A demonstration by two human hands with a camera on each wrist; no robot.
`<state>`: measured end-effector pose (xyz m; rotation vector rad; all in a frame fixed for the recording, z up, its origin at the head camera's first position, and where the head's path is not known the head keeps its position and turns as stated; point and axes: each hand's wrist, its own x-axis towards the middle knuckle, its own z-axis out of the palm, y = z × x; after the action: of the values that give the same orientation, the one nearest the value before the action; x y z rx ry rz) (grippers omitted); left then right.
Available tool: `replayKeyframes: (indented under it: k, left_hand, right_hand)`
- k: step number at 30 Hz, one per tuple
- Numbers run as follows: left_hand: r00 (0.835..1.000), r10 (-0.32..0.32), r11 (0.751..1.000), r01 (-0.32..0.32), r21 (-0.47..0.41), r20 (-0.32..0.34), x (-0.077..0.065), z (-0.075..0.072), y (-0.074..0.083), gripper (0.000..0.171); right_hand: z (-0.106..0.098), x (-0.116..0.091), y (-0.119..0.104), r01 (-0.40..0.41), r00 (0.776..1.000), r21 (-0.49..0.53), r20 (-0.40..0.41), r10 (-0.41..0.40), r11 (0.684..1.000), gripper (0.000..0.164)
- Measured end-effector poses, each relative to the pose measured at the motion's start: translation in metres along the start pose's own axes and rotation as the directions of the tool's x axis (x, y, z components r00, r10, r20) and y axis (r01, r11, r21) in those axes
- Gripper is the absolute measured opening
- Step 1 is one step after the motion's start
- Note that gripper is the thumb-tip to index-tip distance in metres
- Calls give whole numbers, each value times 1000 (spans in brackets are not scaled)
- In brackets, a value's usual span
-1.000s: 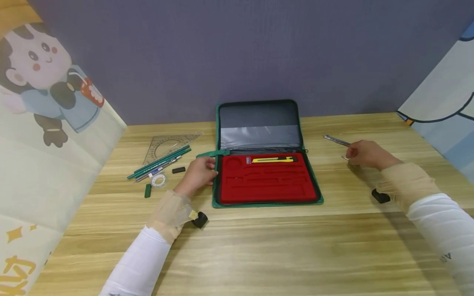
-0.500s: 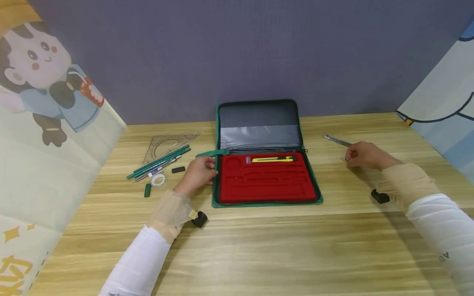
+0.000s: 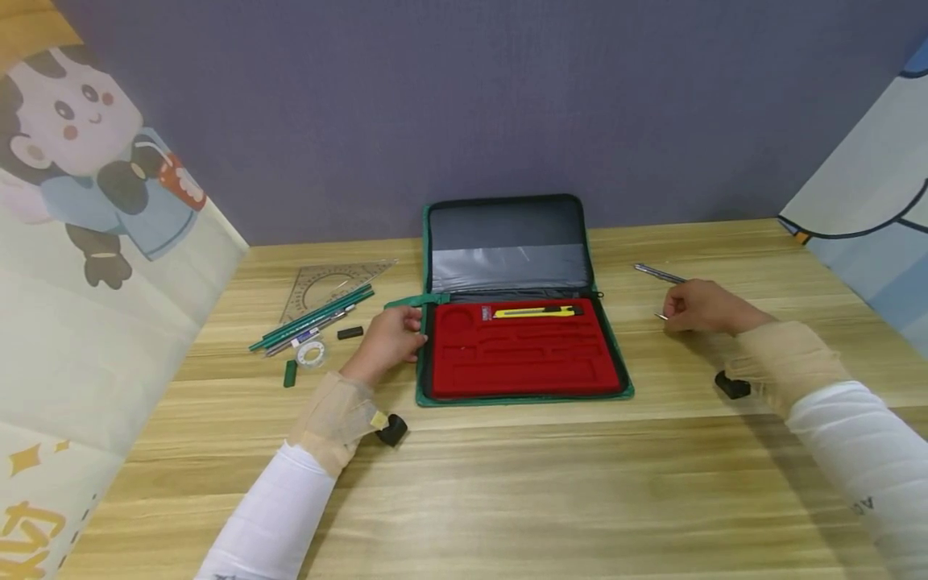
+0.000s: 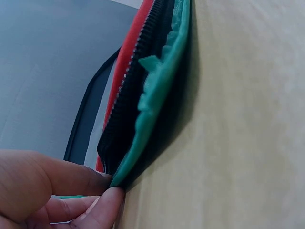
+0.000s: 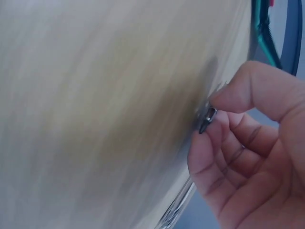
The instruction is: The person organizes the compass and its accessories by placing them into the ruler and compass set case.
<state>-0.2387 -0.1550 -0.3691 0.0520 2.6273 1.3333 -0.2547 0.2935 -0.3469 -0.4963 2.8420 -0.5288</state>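
Note:
A green zip case (image 3: 525, 401) lies unfolded on the wooden table, its red moulded insert (image 3: 522, 374) facing up. A yellow utility knife (image 3: 536, 312) and a small clear packet (image 3: 486, 312) sit in the insert's upper slots. My left hand (image 3: 387, 342) pinches the case's left edge; the left wrist view shows thumb and finger on the green rim (image 4: 157, 90) beside the zip. To the right of the case, my right hand (image 3: 703, 306) pinches a small slim metal piece (image 5: 208, 119) just over the table. Its kind cannot be made out, being mostly covered by fingers.
Behind the right hand lies a silver metal drawing tool (image 3: 658, 272). On the left are a clear set square (image 3: 329, 282), green pencils (image 3: 312, 318), a white ring-shaped item (image 3: 310, 354), a dark small block (image 3: 350, 333) and a green one (image 3: 290, 374). A grey wall (image 3: 507, 105) stands behind.
My right hand has shifted slightly left, toward the case, with the small metal piece between its fingers. The left hand keeps its place on the case edge.

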Motion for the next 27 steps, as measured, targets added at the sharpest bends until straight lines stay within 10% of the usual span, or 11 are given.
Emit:
replayKeyframes:
  k: [27]
  left_hand:
    - [1000, -8, 1000, 8, -12, 8, 0, 0, 1, 39]
  right_hand:
    - [11, 18, -88, 251, 966, 96, 43, -256, 963, 16]
